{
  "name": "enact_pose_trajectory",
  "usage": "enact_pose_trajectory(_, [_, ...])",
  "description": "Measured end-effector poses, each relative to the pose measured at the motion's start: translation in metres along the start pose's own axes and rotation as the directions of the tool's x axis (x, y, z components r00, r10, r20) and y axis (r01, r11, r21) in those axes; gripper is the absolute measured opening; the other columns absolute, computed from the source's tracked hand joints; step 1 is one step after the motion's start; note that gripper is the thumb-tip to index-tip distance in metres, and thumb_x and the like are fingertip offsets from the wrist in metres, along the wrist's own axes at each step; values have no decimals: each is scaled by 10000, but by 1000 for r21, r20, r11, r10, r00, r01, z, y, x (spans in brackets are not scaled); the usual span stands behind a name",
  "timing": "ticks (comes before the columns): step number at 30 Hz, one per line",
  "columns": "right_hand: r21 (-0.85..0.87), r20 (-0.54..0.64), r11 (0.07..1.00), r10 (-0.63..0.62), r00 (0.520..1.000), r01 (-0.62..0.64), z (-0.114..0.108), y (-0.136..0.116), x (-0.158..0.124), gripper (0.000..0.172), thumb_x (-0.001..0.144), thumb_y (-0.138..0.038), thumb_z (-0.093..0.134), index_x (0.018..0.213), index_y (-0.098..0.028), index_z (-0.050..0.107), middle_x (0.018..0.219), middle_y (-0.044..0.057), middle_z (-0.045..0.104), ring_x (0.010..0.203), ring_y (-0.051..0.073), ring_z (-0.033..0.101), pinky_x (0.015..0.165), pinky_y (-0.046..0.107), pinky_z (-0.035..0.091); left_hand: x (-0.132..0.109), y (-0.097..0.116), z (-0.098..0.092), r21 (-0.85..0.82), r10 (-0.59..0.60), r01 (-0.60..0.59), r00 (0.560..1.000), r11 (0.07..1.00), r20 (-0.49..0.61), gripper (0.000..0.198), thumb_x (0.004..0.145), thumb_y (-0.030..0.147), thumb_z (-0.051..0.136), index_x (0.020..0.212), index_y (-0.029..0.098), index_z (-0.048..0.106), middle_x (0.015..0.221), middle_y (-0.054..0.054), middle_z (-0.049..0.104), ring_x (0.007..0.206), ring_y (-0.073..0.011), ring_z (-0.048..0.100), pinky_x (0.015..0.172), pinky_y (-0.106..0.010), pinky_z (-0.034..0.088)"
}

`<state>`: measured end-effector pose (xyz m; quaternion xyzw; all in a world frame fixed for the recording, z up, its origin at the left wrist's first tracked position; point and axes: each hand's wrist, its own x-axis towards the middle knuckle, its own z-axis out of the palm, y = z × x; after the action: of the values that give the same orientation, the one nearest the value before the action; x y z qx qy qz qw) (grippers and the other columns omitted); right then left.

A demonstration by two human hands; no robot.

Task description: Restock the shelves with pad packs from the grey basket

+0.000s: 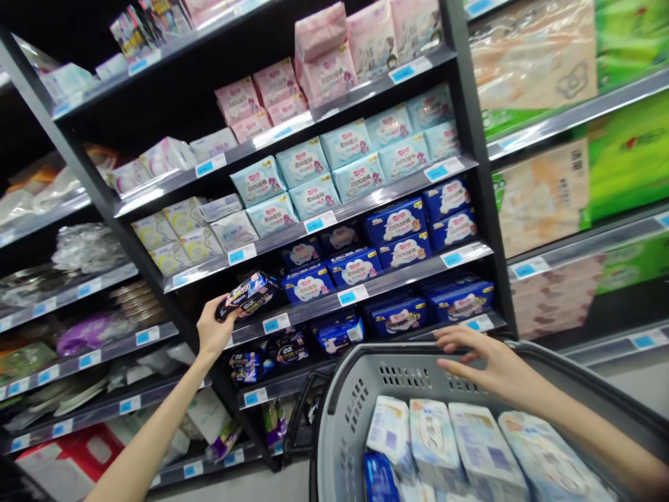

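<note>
My left hand (213, 326) is closed on the end of a black sanitary pad pack (249, 296) with pink and blue print and the number 350. That pack is at the left end of a shelf, beside dark blue packs (307, 284); whether it rests on the shelf I cannot tell. Over the far rim of a grey shopping basket (349, 418) is my right hand (478, 357), its fingers apart and holding nothing. Inside the basket lie several white and pale blue packs (433, 434) and a dark blue pack (380, 477).
Light blue packs (302, 162) and pink packs (327, 73) fill the higher shelves. More black packs (286, 346) sit on the shelf below. Large green tissue packs (632, 150) stand at the right. Bags and tableware (86, 338) occupy the shelves at left. A black basket handle (303, 418) hangs outside the rim.
</note>
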<state>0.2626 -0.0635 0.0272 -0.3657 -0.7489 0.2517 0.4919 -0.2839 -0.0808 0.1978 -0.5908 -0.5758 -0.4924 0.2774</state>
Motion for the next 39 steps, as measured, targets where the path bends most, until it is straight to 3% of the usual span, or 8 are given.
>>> enact_pose_trajectory(5, [-29,50,999,20,999,-19,2,3,-1,372,821,-585,691,961,-244,740,1158,107,686,945,260,705,683,336,626,20,-17,33,39,-47,40,979,998,199,465,780,391,672,1195,180,670,1198,-88,679,1132,-272,636,1036,-392,485])
enact_pose_trajectory(8, [-62,60,998,29,998,-25,3,5,-2,379,834,-586,671,980,-241,731,1145,109,691,877,240,714,658,328,623,31,-21,51,65,-33,20,977,998,212,462,797,357,665,1224,181,667,1290,-104,629,1252,-275,570,1118,-390,427])
enact_pose_trajectory(12, [-86,76,996,30,997,-23,4,9,-2,380,847,-581,658,1005,-241,722,1150,107,691,827,221,720,642,315,619,38,-13,71,203,-9,-52,958,978,287,512,773,302,699,1270,186,648,1471,-127,467,1365,-301,459,1184,-412,355])
enact_pose_trajectory(16, [-93,84,995,39,996,-32,4,14,-5,396,842,-593,661,1022,-245,715,1140,110,696,839,230,724,617,303,616,44,1,92,356,-18,-155,899,921,438,649,753,252,708,1381,211,546,1452,-110,495,1349,-338,443,1133,-464,409])
enact_pose_trajectory(26, [-129,170,990,81,982,-59,11,32,-12,399,869,-581,644,1071,-241,692,1172,107,677,881,233,721,701,324,629,58,17,126,505,-131,-148,870,850,475,656,808,142,587,1444,218,444,1454,-162,501,1338,-396,448,1084,-573,407])
enact_pose_trajectory(32, [-174,232,980,131,964,-92,11,24,-13,440,868,-618,620,1061,-226,676,1141,115,686,837,234,722,681,344,620,59,31,112,482,-132,-136,866,866,482,568,824,195,619,1380,168,504,1486,-166,441,1389,-431,351,1130,-690,280])
enact_pose_trajectory(35, [-218,273,972,151,950,-92,9,18,-14,449,862,-610,627,1069,-214,663,1128,122,688,866,246,718,712,360,610,44,52,87,305,69,-203,915,930,397,472,860,247,609,1305,107,538,1444,-122,454,1365,-354,363,1145,-571,345])
enact_pose_trajectory(39, [-265,323,954,227,919,-142,6,17,-16,445,872,-587,610,1122,-221,647,1102,108,711,894,258,713,745,384,603,3,100,43,165,362,-464,830,870,424,384,973,366,449,1171,66,585,1269,-46,515,1317,-292,416,1092,-526,382])
